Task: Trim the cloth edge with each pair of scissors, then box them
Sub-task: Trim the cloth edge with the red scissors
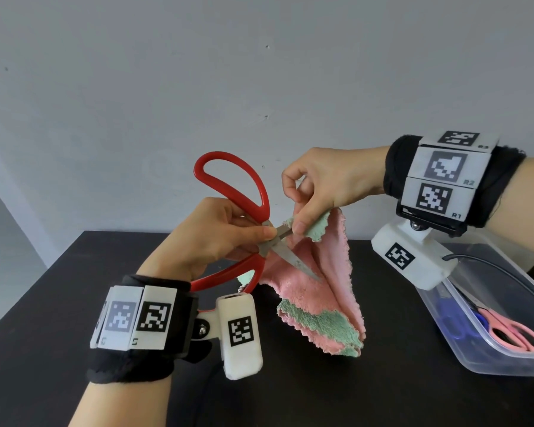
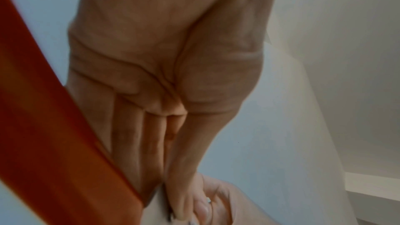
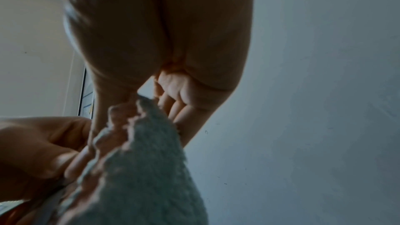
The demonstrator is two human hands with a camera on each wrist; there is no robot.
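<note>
Left hand (image 1: 216, 238): nearest the viewer, fingers curled on the red scissors (image 1: 247, 208), blades parted, long axis pointing toward the cloth (image 1: 318, 282).
Cloth: above the bench (image 1: 43, 303), its edge at the blades' root.
Right hand (image 1: 327, 186): just beyond, fingers pinching that edge.
Box (image 1: 487, 359): right of the cloth, already holding pink scissors (image 1: 512, 331).

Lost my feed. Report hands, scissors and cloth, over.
Left hand grips red scissors, blades open at cloth edge. Right hand pinches pink-and-green cloth aloft. Pink and blue scissors already in clear box. Nothing in the way.
</note>
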